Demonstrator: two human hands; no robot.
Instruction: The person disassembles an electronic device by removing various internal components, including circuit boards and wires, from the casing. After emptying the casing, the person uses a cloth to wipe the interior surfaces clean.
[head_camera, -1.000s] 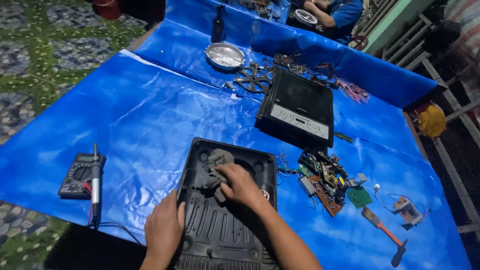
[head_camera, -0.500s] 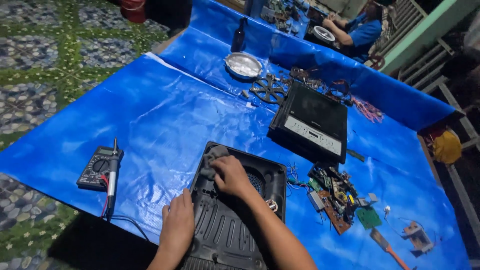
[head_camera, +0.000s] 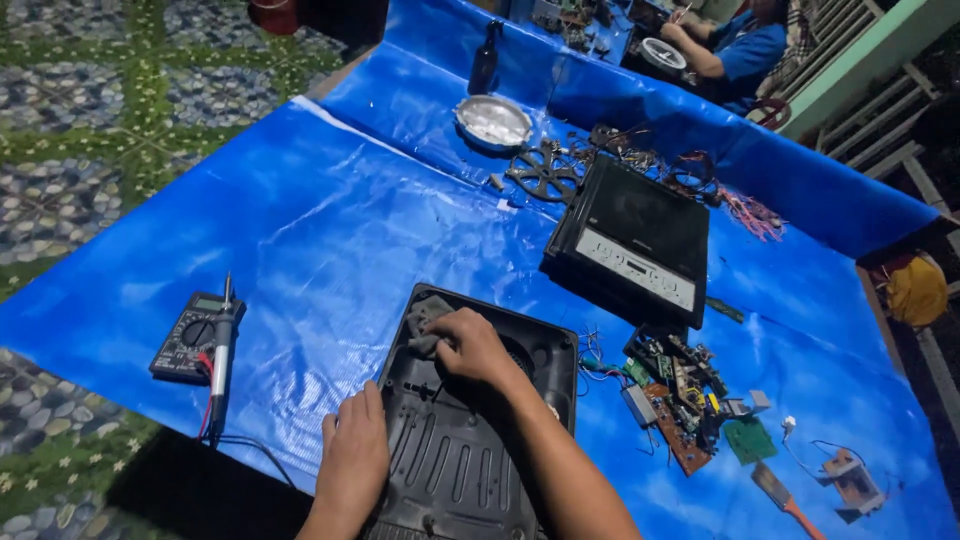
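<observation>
While the view has tilted since half a second back, the right hand (head_camera: 478, 347) has slid its grey rag (head_camera: 424, 318) toward the far-left corner of the black casing shell (head_camera: 470, 440), so wiping carries on. Its grip is closed on the rag. Left hand (head_camera: 352, 455) lies flat, fingers spread, pressing the shell's near edge on the blue tabletop (head_camera: 330, 220). Shell interior looks bare apart from the rag. Round metal dish (head_camera: 493, 121) sits well apart; contents unclear.
</observation>
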